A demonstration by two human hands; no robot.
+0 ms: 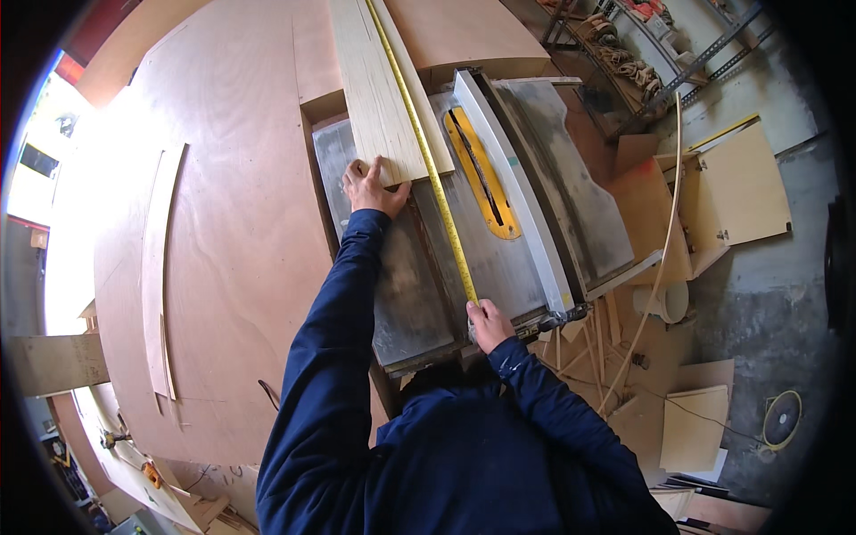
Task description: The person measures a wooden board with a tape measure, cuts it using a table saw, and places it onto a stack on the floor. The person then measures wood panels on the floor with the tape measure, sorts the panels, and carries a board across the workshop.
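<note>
My left hand [373, 191] grips the near end of a pale wooden board [379, 98], its fingers spread and bent over the corner. A second board [432, 134] lies alongside it on the right, partly covered. A yellow tape measure [412, 111] is stretched lengthwise over the boards and on toward me. Closed around the near end of the tape is my right hand [489, 325], which hides the tape's case, if it is there. Both boards rest on the grey metal table of a table saw [410, 294]. The saw's yellow insert plate [481, 174] has a dark slot.
Right of the insert runs a long metal rip fence [517, 187]. A large plywood sheet [241, 241] spreads out on the left, with thin wood strips [160, 267] on it. Beyond the saw at right stand shelving [624, 53], a wooden cabinet [740, 196] and a round fan [782, 419].
</note>
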